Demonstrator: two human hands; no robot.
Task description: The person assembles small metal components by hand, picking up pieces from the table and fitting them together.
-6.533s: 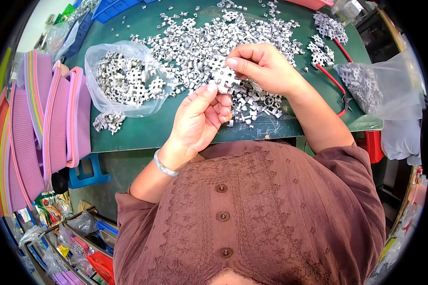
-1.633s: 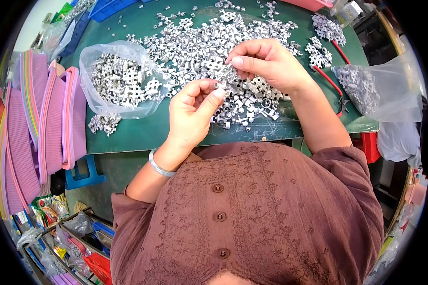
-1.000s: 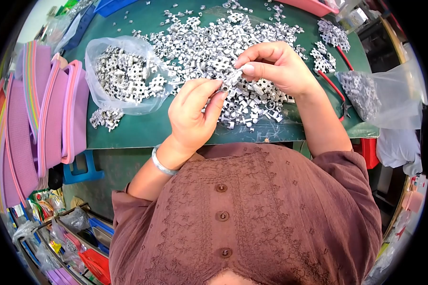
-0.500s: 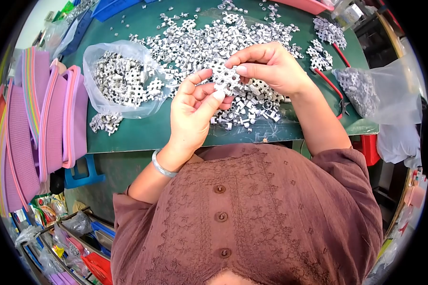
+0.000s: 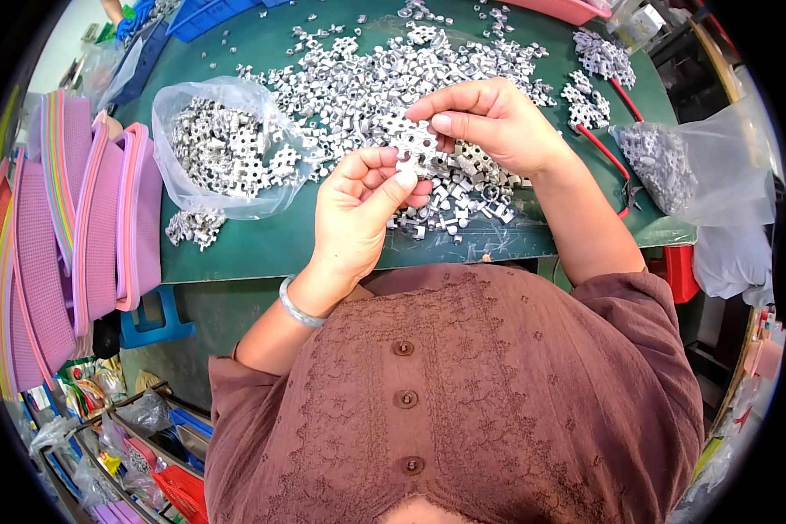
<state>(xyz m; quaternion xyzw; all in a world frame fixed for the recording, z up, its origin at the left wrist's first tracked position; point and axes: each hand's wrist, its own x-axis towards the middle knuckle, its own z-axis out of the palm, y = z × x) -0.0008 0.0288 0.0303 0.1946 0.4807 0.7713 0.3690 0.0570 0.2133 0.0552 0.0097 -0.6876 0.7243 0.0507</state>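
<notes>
Between thumb and fingers, my left hand [image 5: 358, 205] holds a silvery piece with round holes [image 5: 417, 148]. My right hand [image 5: 498, 127] pinches at the upper edge of the same piece with thumb and forefinger; whether a small part is between those fingertips is hidden. Under and behind both hands lies a wide heap of small grey metal parts [image 5: 358, 83]. Left of my left hand, an open clear plastic bag [image 5: 278, 199] contains many similar holed pieces [image 5: 223, 144].
Red-handled pliers [image 5: 604, 150] lie at the right beside clusters of holed pieces [image 5: 604, 59]. A filled clear bag [image 5: 659, 166] rests at the green table's [image 5: 279, 253] right edge. Pink-purple baskets [image 5: 105, 218] stand left, blue bins [image 5: 210, 16] at the back.
My right fingertips have shifted slightly left along the piece's upper edge, and my left fingers have moved a little. At the far upper left, part of another person has come into view.
</notes>
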